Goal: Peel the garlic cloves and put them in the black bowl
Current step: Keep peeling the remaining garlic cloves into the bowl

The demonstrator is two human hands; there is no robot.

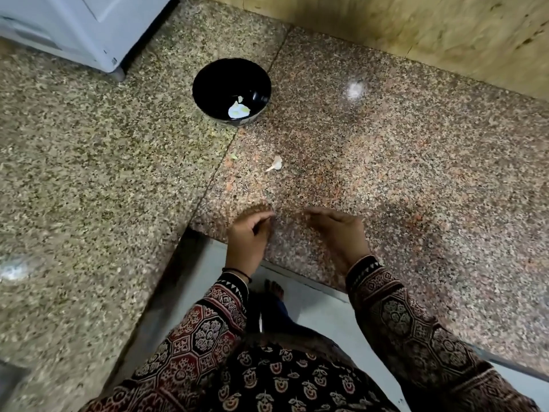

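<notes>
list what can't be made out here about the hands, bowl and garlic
Left hand, head view: motion blur smears its fingers; a hold cannot be told.
Right hand, head view: same blur; its back hides the palm.
Black bowl, head view: pale pieces inside too small and glary to count.
Garlic clove on the counter, head view: too small to tell peeled or not.

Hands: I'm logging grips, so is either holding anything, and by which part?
It cannot be told: left hand and right hand are blurred, with nothing visible in either. One garlic clove lies loose on the counter.
</notes>
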